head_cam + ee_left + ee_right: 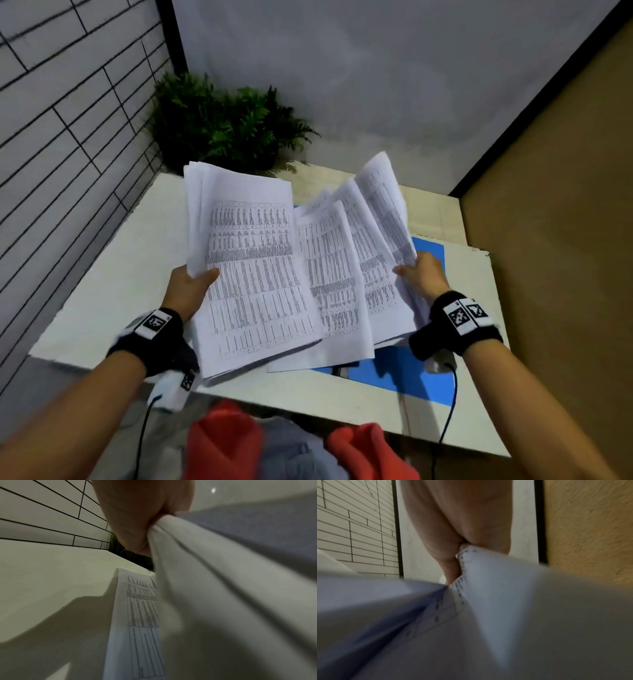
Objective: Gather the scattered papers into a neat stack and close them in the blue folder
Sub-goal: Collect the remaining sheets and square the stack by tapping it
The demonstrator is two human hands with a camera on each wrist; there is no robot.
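Presently, the left hand (186, 287) is gripping one bundle of papers (253, 274), thumb pressing on top. Likewise the right hand (424, 274) is pinching a fanned bundle (363, 246) above the blue folder (404, 373) on the table (113, 284).

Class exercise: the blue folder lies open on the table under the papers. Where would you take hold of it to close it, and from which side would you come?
Probably the bare right cover of the folder, at its outer edge, coming from the right. It lies flat, and that edge shows beyond the papers, which cover the rest. Both the left hand and right hand grip sheets, so one must let go first.
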